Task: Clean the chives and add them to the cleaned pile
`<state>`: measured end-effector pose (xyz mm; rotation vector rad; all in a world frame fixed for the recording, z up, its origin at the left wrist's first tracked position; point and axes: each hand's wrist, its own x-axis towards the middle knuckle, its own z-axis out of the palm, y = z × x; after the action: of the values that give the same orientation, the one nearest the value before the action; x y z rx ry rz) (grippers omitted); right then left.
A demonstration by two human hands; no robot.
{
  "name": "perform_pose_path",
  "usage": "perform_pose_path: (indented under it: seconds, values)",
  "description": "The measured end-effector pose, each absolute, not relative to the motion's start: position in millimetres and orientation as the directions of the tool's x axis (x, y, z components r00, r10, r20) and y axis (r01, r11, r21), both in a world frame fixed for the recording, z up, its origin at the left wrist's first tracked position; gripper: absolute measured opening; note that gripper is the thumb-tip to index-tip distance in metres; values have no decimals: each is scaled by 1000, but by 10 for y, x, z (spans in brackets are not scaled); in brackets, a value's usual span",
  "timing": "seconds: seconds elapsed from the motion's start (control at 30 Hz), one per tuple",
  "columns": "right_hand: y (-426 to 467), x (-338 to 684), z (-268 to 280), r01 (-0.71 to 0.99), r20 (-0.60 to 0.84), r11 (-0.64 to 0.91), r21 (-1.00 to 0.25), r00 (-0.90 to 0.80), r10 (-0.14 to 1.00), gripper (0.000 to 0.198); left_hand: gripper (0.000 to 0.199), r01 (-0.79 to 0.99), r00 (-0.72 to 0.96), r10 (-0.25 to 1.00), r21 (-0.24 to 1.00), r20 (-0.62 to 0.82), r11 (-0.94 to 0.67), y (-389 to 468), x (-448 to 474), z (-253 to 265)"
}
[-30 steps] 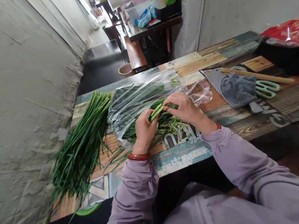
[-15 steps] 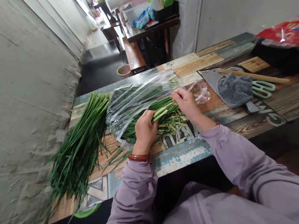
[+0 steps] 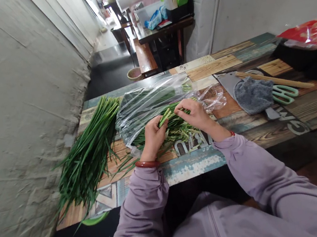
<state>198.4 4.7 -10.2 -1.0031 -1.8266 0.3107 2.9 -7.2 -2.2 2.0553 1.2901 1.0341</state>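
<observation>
My left hand [image 3: 155,135] is closed around a few garlic chives [image 3: 166,116], their pale stem ends pointing up and to the right. Just beside those ends, the thumb and fingers of my right hand [image 3: 193,113] are pinched together; whatever they hold is too small to make out. Beneath and behind both hands lies a clear plastic bag [image 3: 141,107] with more chives inside and spilling from its open side. Short trimmings [image 3: 190,131] are scattered below my right hand. A large loose bunch of chives [image 3: 91,155] is spread over the left end of the table.
On the patterned table [image 3: 197,164], to the right, are a grey cloth [image 3: 254,93], green-handled scissors [image 3: 286,94], a wooden stick [image 3: 277,80] and a flat grey blade [image 3: 225,82]. A red plastic package [image 3: 312,34] sits at far right. A rough wall [image 3: 17,118] borders the left.
My right hand has come down and left, closer to the stem ends in my left hand. The held chives now point more steeply upward. The view has shifted slightly.
</observation>
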Motion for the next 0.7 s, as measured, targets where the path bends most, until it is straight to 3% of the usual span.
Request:
perform_pose_path:
  seconds: [0.37,0.53,0.7]
  values:
    - [0,1952,-113,611,618,626,-485,-268,739,11,18,591,294,858,625,421,-509,-51,40,-103]
    - [22,1890,-173,485,574,570,-663,-159,803,15,15,658,317,827,520,465,-545,-77,49,-113]
    - [75,1871,-243,357,463,443,-822,-33,886,16,12,744,400,788,337,467,-577,-106,74,-102]
